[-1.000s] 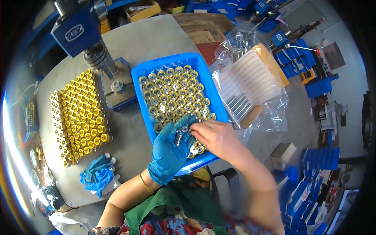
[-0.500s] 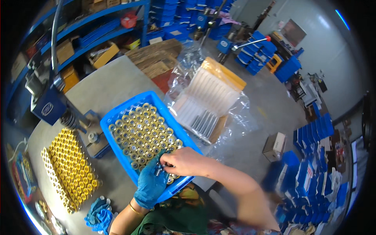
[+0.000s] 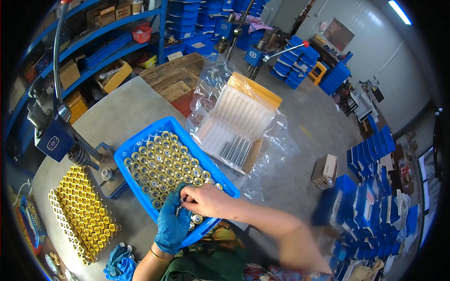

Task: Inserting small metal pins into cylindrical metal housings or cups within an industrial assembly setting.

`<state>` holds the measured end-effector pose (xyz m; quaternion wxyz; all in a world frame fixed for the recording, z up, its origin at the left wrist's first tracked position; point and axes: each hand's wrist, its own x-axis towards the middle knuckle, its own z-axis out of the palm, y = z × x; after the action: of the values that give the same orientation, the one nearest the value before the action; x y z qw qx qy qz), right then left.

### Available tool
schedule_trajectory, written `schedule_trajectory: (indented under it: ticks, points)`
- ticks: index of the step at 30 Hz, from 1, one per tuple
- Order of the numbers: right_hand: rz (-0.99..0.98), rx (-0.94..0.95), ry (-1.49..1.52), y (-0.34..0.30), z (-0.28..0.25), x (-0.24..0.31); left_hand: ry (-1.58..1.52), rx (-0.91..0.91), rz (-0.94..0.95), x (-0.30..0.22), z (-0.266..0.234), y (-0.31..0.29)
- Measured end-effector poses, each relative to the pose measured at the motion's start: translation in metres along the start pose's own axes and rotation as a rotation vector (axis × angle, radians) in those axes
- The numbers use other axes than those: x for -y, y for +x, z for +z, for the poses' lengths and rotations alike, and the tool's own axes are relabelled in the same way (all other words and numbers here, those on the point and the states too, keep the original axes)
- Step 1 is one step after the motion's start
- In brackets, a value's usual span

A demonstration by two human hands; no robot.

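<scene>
My left hand [image 3: 171,227], in a blue glove, is curled around small silvery metal parts [image 3: 178,210] over the near end of a blue tray [image 3: 133,187]. Against its fingertips, my bare right hand [image 3: 202,200] is closed in a pinch; whatever it grips is hidden. Rows of round brass-coloured fittings [image 3: 161,161] with dark centres stand in the tray beneath both hands. Left of the tray, a block of upright gold-coloured fittings [image 3: 86,206] is packed close together on the grey table [image 3: 110,107].
A blue lever press [image 3: 56,140] stands at the table's left, its base [image 3: 110,175] beside the tray. Beyond the tray lies an open box [image 3: 225,140] of metal rods in clear plastic. Crumpled blue gloves [image 3: 121,263] lie near the front edge. Stacked blue bins [image 3: 370,206] stand at right.
The view has shifted, so the tray and both hands sit slightly lower and further left. The hands stay together over the tray's near end, with silvery parts still in the left.
</scene>
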<state>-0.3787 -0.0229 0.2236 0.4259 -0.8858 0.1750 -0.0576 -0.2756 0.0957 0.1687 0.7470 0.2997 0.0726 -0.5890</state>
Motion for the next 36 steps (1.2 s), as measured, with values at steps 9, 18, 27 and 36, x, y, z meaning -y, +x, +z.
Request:
schedule_trajectory:
  ticks: [9, 18, 27, 36]
  points:
    - [0.083, 0.023, 0.074, 0.005, 0.001, 0.007, -0.038, 0.048, 0.001, 0.004, -0.012, 0.004]
    - [-0.396, -0.409, -0.284, 0.0, 0.017, 0.015, 0.074, 0.131, 0.065, -0.008, -0.006, -0.002]
    - [-0.298, -0.088, -0.138, -0.002, 0.018, 0.002, 0.219, 0.126, 0.072, 0.0, -0.009, -0.004]
    - [-0.19, -0.259, 0.163, -0.004, -0.003, -0.017, 0.454, 0.222, 0.148, 0.001, 0.019, 0.004]
